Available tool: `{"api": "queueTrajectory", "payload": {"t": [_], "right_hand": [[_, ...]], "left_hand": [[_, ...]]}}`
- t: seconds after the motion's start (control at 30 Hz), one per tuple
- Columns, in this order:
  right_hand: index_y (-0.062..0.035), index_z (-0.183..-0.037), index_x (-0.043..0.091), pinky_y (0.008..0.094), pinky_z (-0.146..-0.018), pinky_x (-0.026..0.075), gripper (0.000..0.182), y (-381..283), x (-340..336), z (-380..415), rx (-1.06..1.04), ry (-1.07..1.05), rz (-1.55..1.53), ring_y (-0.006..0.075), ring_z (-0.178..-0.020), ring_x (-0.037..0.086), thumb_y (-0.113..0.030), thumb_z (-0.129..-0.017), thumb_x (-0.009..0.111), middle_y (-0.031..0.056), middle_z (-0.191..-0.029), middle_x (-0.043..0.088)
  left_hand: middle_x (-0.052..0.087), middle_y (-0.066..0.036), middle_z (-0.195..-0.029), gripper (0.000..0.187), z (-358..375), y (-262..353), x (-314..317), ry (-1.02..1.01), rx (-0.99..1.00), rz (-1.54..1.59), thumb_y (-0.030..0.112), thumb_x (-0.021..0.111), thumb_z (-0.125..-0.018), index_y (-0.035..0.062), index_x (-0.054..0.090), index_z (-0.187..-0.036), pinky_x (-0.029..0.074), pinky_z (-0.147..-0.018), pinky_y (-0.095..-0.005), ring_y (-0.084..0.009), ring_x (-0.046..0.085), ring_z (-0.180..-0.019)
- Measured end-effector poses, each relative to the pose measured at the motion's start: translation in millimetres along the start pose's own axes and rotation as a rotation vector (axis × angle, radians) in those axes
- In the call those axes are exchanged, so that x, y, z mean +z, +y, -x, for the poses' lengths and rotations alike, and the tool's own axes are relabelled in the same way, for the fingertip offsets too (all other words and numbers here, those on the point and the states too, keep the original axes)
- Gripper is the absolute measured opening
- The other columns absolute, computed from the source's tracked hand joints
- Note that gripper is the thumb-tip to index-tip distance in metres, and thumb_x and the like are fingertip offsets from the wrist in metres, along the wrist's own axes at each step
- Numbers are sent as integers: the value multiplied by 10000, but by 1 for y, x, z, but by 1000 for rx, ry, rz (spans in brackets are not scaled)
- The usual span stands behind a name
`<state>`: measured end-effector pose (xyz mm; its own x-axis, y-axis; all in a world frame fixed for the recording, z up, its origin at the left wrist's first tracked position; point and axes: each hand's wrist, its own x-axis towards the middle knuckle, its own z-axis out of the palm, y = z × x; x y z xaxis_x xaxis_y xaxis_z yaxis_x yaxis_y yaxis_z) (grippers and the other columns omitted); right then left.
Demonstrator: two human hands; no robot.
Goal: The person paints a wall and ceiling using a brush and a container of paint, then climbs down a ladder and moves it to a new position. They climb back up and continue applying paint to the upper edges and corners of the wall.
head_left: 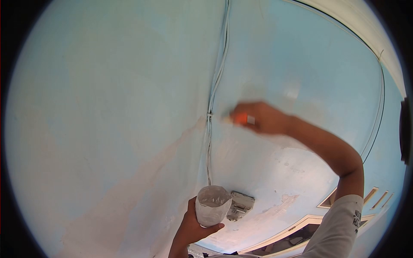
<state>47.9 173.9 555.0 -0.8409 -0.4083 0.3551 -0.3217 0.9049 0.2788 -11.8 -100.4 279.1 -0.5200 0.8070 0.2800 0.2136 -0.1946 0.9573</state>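
My left hand [194, 227] is wrapped round a cloudy plastic cup [213, 210] at the bottom centre, its open top showing grey-white material inside. Up and to the right, my right hand [258, 118], blurred by motion, grips an orange-handled tool [241, 118]. The tool's pale tip points left, near the blue wall [275, 159] and to the right of the cables [223, 56]. Whether that tip touches the wall cannot be told. A tie [209, 115] holds the cables together in the corner.
A dirty grey box [240, 205] is on the wall just right of the cup. Another cable [380, 103] runs down the right side. Framed openings [297, 236] are at the lower right. Pale patches mark both walls, and a dark object [404, 131] stands at the right edge.
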Motion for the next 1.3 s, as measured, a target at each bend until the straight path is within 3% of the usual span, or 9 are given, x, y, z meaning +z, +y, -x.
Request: {"api": "queueTrajectory", "payload": {"t": [0.1,0.2,0.37,0.63,0.8,0.9,0.97,1.17,1.3], "right_hand": [[-52,-1115,643,295,-746,564,205,49,-82,-48,142,308,71,201,-863,661,26,-926,661,69,-1046,691],[-57,-1132,622,301,-759,547,141,79,-159,-91,-100,648,574,253,-800,651,-118,-1005,633,94,-1024,683],[-65,-1151,629,403,-947,514,224,84,-164,-93,-173,469,917,339,-1000,637,-54,-927,636,118,-1116,675],[-130,-1170,656,388,-827,588,224,-7,6,27,92,-330,-13,247,-1019,674,-110,-947,671,42,-1141,670],[-82,-1143,654,308,-698,554,213,51,-60,-15,355,4,-244,177,-845,650,-4,-944,653,41,-1074,698],[-61,-1110,621,305,-729,546,181,66,-144,-58,192,357,211,177,-877,646,17,-946,623,55,-1035,684],[-71,-1139,637,388,-775,546,178,73,-173,-72,-92,592,604,297,-852,661,-101,-964,635,100,-1018,694],[-132,-1097,671,372,-865,561,348,33,-86,0,-45,185,808,247,-1048,640,41,-795,671,16,-1157,677],[-206,-1193,667,359,-845,588,279,-34,8,88,112,-213,266,193,-1054,660,-174,-916,670,-21,-1168,650]], "left_hand": [[551,-190,-1338,1049,-9,1,2,-5,-20,-14,345,981,-640,-12,338,-1387,499,-1019,-430,-294,573,-1259],[548,-187,-1341,1034,-18,-5,5,5,10,13,338,981,-643,-10,346,-1381,503,-1013,-426,-290,575,-1257],[541,-212,-1356,1080,-21,-11,7,-19,-7,-18,356,973,-649,-24,310,-1412,501,-1026,-429,-313,577,-1265],[524,-240,-1388,1132,-24,4,6,-57,-40,-62,376,963,-658,-36,269,-1451,485,-1061,-442,-340,563,-1296],[533,-242,-1385,1127,-30,0,8,-80,-34,-64,379,963,-658,-36,273,-1446,491,-1053,-441,-340,565,-1299],[552,-190,-1339,1067,-30,3,14,-50,-49,-6,362,988,-625,-13,340,-1385,498,-1024,-429,-308,572,-1266],[551,-187,-1339,1066,-27,0,17,-41,-46,-5,362,989,-624,-11,342,-1384,497,-1024,-429,-306,571,-1264],[560,-239,-1358,1129,-12,-24,11,-73,-10,-77,398,968,-646,-30,288,-1439,500,-1034,-430,-342,597,-1260],[546,-193,-1342,1056,-15,-20,10,-67,16,-38,350,987,-626,-7,344,-1383,485,-1038,-430,-307,562,-1275]]}}
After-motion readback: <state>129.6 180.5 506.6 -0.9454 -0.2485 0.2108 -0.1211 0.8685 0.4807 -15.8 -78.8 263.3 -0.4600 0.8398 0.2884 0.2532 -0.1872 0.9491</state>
